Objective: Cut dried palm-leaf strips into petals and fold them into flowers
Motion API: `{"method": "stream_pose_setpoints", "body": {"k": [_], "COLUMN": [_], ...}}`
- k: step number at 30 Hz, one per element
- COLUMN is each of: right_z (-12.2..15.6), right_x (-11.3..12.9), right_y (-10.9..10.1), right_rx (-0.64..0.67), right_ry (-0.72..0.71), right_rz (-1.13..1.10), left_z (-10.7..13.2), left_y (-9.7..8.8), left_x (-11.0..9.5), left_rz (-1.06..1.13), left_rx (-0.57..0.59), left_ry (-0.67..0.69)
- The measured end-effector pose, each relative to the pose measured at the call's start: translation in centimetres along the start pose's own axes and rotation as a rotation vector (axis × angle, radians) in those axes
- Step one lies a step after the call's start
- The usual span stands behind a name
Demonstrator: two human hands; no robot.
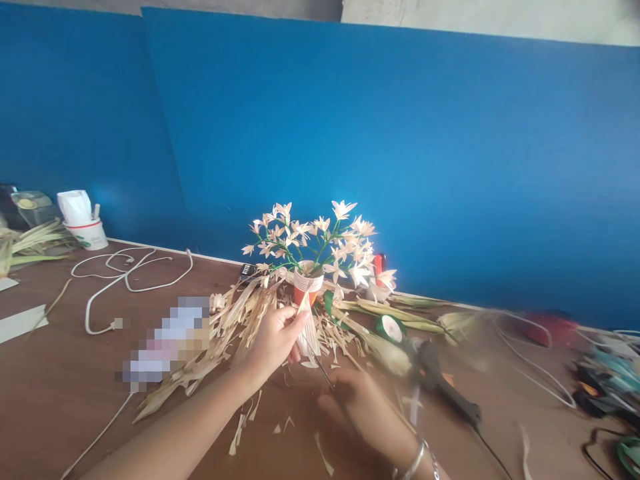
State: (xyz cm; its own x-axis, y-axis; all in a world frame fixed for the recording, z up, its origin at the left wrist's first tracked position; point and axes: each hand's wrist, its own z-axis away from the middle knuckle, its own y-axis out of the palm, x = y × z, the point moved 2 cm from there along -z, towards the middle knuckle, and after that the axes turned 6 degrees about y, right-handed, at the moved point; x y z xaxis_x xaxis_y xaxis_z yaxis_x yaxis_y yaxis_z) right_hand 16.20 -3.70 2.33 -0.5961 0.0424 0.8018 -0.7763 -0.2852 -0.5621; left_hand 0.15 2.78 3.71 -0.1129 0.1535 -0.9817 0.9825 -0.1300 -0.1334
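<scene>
L hand (273,343) pinches husk strip (306,325) | R hand (361,410) below-right, at thin rod (320,365)

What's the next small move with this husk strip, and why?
Probably hold the pale dried husk strip steady in the left hand and ease the thin dark tool in the right hand up to it: its tip points at the strip.

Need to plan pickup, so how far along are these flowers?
Done: a bunch of pale flowers stands in the cup. In hand: the left hand holds a husk strip, the right hand a thin tool. Left: loose husks lie unused.
</scene>
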Motion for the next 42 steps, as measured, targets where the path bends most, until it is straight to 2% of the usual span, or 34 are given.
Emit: {"method": "stream_pose_setpoints", "body": {"k": [6,27,42], "right_z": [0.1,-0.4,-0.5], "right_x": [0.1,-1.3,-1.1], "right_y": [0.0,0.0,0.2], "right_rx": [0.023,-0.072,-0.065], "right_ry": [0.0,-0.02,0.024], "right_rz": [0.007,-0.038,-0.072], "left_z": [0.0,0.0,0.6], "left_y": [0.0,-0.1,0.3], "left_x": [0.0,-0.2,-0.9], "left_rz": [-0.032,-0.005,0.111], "left_rx": [0.007,-0.006,-0.067], "left_ry": [-0.011,0.07,0.023]}}
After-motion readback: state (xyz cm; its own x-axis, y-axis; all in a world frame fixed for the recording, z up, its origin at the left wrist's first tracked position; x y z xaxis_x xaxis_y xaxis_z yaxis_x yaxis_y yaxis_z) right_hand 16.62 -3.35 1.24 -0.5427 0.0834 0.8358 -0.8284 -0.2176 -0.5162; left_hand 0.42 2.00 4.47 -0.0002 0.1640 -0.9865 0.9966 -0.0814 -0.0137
